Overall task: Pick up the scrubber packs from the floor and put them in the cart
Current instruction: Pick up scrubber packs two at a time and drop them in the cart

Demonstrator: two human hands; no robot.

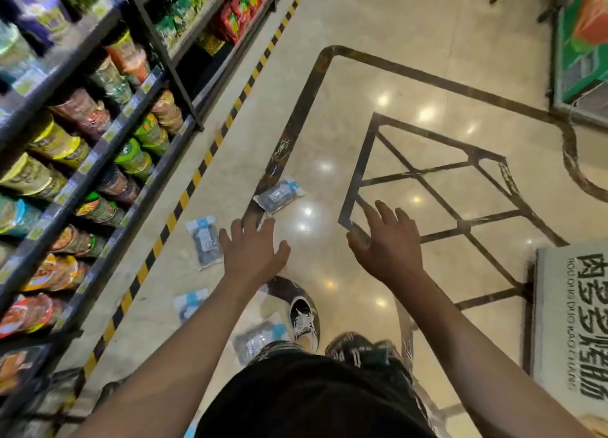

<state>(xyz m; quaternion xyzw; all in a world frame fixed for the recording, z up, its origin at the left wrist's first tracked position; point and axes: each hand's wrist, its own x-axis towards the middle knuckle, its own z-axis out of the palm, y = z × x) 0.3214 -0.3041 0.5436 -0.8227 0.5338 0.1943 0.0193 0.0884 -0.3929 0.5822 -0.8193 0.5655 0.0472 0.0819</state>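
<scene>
Scrubber packs (279, 195) grey w/ blue; floor tape (210, 153) yellow-black (striped).

Four scrubber packs on the floor (378, 75): farthest pack (279, 194) ahead, second pack (204, 241) left of left hand (251, 251), third pack (190, 303) nearer, fourth pack (258, 339) just left of the shoe (304, 322). Shelving (98, 154) runs along the left. Box (570, 322) at right.

Both bare arms are reaching forward and down, the left hand (251, 251) and right hand (390, 243) hanging empty, palms down, with fingers (383, 212) spreading loosely apart.
</scene>
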